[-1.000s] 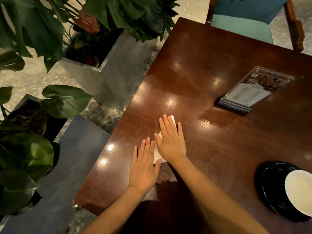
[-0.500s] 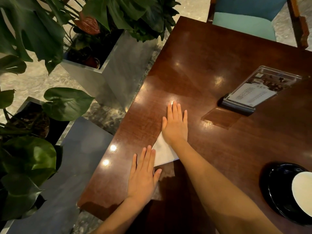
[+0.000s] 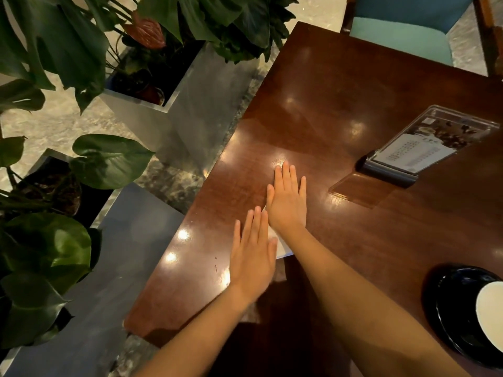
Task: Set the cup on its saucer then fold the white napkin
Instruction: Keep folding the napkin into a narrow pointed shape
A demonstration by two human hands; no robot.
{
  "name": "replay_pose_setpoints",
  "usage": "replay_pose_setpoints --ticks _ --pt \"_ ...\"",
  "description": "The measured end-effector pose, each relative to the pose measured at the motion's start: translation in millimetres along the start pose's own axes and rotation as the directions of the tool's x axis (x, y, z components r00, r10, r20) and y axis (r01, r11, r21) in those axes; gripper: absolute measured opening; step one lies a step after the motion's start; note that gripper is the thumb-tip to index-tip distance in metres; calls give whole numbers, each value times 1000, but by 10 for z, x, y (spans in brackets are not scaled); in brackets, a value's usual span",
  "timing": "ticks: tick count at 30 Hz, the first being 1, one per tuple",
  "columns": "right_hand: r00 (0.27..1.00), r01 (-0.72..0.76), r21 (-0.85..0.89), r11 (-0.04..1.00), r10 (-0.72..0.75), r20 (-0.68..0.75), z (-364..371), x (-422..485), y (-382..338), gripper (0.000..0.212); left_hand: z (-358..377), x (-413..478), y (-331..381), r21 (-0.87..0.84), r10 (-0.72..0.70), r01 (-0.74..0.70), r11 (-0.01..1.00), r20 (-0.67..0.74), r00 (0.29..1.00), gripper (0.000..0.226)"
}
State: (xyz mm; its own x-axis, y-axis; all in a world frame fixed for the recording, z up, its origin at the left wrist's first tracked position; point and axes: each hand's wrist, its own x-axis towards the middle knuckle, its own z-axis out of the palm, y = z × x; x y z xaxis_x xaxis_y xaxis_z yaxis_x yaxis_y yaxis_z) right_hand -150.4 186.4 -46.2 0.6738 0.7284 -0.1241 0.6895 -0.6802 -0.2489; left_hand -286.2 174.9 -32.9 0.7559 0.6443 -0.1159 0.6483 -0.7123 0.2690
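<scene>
The white napkin (image 3: pixel 281 247) lies folded flat on the dark wooden table (image 3: pixel 353 91), mostly hidden under my hands; only a small strip shows between them. My right hand (image 3: pixel 287 205) presses flat on its far part, fingers straight and together. My left hand (image 3: pixel 251 254) lies flat over its near left part, palm down. At the right edge, the white cup (image 3: pixel 490 311) stands on its black saucer (image 3: pixel 451 308), both cut off by the frame.
A clear menu stand (image 3: pixel 416 148) with a dark base sits at the back right. Metal planters (image 3: pixel 174 118) with big-leaved plants (image 3: pixel 109 161) stand left of the table. A teal chair (image 3: pixel 402 31) is at the far side.
My right hand slid forward along the napkin, away from me. My left hand then moved forward and right, onto the napkin's near part, covering most of what showed.
</scene>
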Motion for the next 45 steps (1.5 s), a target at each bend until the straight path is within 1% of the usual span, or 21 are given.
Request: replay_pose_setpoints --ticks 4,8,10,15,18,20,22,23,24,25,26,27,28,29,31,35,39,41,42,44,45 --pt "1000 8 2 1000 -8 2 -5 12 8 53 159 -160 -157 50 34 -35 998 29 999 61" --pt "1000 8 0 1000 -8 20 -27 9 0 54 144 -333 -308 23 75 -76 997 42 996 61" --pt "999 13 -10 1000 -13 44 -24 13 7 57 158 -400 -354 42 94 -96 994 59 994 62" --pt "976 217 -170 961 -217 16 -117 106 197 64 147 -405 -396 51 128 -132 990 75 989 62" --pt "974 226 -235 945 -222 45 -226 182 431 67 134 -409 -395 53 131 -135 989 77 988 63" --pt "978 210 -281 936 -202 58 -306 171 557 63 129 -412 -395 63 123 -128 990 76 990 64" --pt "971 233 -238 943 -238 7 -413 45 603 58 123 -403 -389 53 122 -126 991 72 990 64" --pt "952 297 -169 940 -304 -20 -464 -68 594 55 125 -401 -389 46 123 -127 991 71 990 64" --pt "914 401 -90 912 -404 -25 -505 -214 578 51 126 -402 -390 45 122 -126 991 75 990 63" --pt "857 515 -38 856 -516 -12 -506 -389 575 48 125 -404 -393 47 121 -125 991 82 989 63" --pt "791 612 -33 790 -612 11 -476 -572 586 48 125 -404 -399 47 121 -125 991 84 989 63" --pt "739 673 -58 737 -671 60 -433 -727 613 51 125 -402 -404 47 123 -127 991 81 989 64" --pt "718 695 -79 715 -685 121 -397 -834 646 57 122 -399 -406 47 126 -130 990 75 989 64" --pt "717 694 -84 715 -678 161 -362 -889 685 63 115 -397 -405 52 131 -135 990 71 989 66" --pt "714 697 -68 714 -683 155 -327 -885 737 70 97 -393 -402 60 140 -144 988 73 988 67" --pt "688 724 -134 676 -722 74 -365 -807 696 62 48 -385 -403 76 130 -139 987 109 986 68" --pt "686 725 -178 665 -722 93 -352 -882 632 70 25 -371 -374 112 117 -130 985 121 986 71" --pt "681 723 -246 646 -727 92 -369 -911 610 64 10 -373 -341 124 119 -133 983 117 986 71" --pt "678 720 -265 641 -732 72 -389 -911 598 55 -2 -372 -317 129 107 -123 984 124 987 72" --pt "675 719 -230 656 -738 5 -455 -870 576 28 -69 -358 -244 135 83 -96 986 100 992 74" --pt "696 707 -167 688 -718 -14 -517 -838 556 20 -101 -337 -210 131 70 -81 988 86 994 72"
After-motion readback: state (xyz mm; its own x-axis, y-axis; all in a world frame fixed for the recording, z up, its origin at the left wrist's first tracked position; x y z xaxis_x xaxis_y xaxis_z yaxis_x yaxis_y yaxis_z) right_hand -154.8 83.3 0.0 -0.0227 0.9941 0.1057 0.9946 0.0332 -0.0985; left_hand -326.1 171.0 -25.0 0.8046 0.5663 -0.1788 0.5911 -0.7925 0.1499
